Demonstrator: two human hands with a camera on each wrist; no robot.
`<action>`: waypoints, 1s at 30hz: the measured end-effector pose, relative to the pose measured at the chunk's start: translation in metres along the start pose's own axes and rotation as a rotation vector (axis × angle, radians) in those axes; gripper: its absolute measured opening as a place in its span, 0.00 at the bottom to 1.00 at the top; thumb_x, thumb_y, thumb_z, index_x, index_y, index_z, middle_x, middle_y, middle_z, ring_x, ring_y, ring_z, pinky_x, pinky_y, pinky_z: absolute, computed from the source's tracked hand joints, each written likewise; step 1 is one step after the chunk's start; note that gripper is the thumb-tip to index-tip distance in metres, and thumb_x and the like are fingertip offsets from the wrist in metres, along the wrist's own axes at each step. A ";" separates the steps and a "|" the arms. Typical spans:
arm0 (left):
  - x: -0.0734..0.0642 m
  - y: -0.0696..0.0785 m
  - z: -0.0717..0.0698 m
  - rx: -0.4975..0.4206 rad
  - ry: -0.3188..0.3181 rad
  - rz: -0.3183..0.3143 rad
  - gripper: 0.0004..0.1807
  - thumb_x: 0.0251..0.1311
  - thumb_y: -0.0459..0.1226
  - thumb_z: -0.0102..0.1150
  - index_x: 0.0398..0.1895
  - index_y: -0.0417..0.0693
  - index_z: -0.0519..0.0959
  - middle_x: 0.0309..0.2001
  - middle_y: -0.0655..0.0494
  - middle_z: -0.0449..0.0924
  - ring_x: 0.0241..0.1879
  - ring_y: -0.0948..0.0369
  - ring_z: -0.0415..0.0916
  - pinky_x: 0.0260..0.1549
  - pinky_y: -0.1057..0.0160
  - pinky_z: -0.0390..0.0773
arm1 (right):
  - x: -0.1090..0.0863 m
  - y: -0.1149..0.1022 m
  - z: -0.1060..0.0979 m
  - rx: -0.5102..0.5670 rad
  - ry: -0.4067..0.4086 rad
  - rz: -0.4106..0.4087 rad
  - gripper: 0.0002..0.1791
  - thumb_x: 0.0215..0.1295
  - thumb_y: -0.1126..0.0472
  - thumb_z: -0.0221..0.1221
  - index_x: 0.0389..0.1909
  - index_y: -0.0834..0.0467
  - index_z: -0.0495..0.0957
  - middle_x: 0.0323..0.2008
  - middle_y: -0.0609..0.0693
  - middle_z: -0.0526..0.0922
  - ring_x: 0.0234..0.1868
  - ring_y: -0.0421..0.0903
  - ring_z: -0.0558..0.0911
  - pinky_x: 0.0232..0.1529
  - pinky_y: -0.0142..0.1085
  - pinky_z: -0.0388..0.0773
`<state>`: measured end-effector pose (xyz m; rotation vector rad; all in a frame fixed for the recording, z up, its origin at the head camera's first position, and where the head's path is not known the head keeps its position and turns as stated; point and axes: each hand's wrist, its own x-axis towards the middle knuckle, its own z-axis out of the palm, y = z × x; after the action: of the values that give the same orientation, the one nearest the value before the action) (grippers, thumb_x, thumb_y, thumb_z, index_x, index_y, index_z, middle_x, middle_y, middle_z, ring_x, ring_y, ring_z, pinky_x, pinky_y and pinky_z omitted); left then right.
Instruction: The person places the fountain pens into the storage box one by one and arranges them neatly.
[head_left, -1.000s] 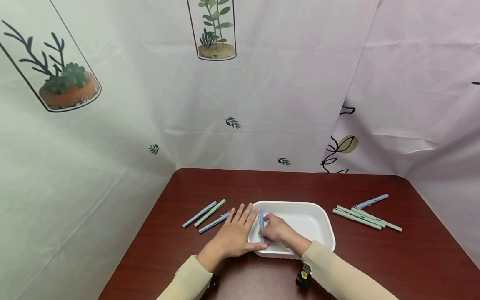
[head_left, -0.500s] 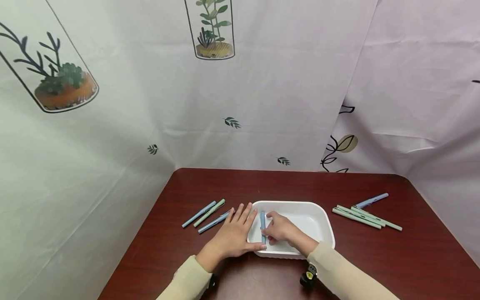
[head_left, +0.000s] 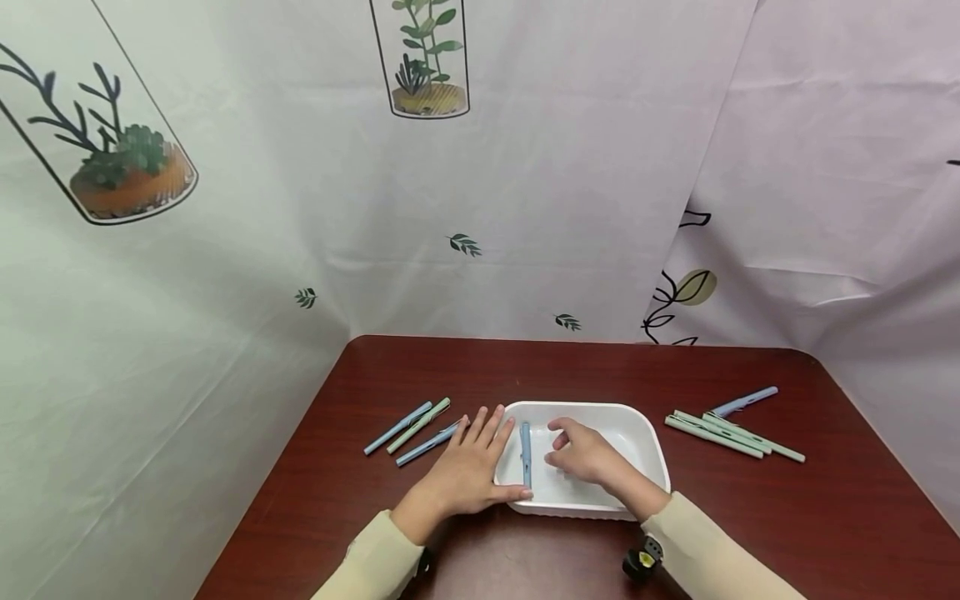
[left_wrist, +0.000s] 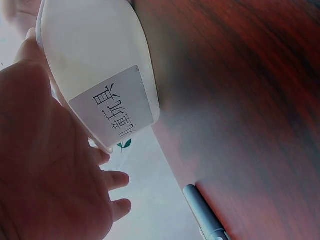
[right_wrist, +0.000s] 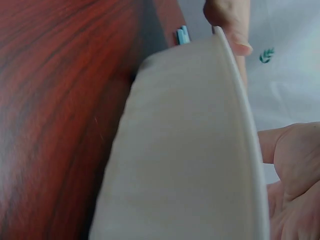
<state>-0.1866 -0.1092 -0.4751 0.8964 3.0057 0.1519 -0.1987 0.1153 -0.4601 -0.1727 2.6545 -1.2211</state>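
Observation:
A white plastic tray (head_left: 618,425) stands on the table, and inside it a blue pen (head_left: 526,457) lies lengthwise near the left end. My left hand (head_left: 471,473) rests on the tray's left rim with its fingers spread. Over the tray, just right of the pen, my right hand (head_left: 588,454) hovers apart from it, fingers loosely bent and holding nothing. The left wrist view has the tray's end wall with a printed label (left_wrist: 112,107) beside the left palm. In the right wrist view the tray's side wall (right_wrist: 175,140) hides most of the inside.
Left of the tray lie two blue pens (head_left: 397,428) (head_left: 427,445) and a green pen (head_left: 418,426). Several green pens (head_left: 716,435) and a blue pen (head_left: 744,402) are heaped to the right. A printed cloth (head_left: 525,183) hangs behind the dark red table (head_left: 585,371).
My right hand has let go of the blue pen and drawn back to the right. The pen shifted slightly right and now lies in the tray. My left hand stays put.

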 end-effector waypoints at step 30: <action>-0.001 0.000 -0.003 -0.039 -0.015 -0.004 0.58 0.59 0.74 0.49 0.82 0.49 0.51 0.82 0.48 0.43 0.80 0.44 0.43 0.74 0.39 0.49 | -0.037 0.041 -0.092 -0.247 0.173 -0.146 0.28 0.66 0.64 0.64 0.65 0.67 0.73 0.60 0.70 0.77 0.55 0.64 0.82 0.50 0.58 0.79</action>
<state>-0.1862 -0.1100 -0.4720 0.8837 2.9798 0.2018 -0.1859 0.2166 -0.4272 -0.3183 2.9866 -0.9836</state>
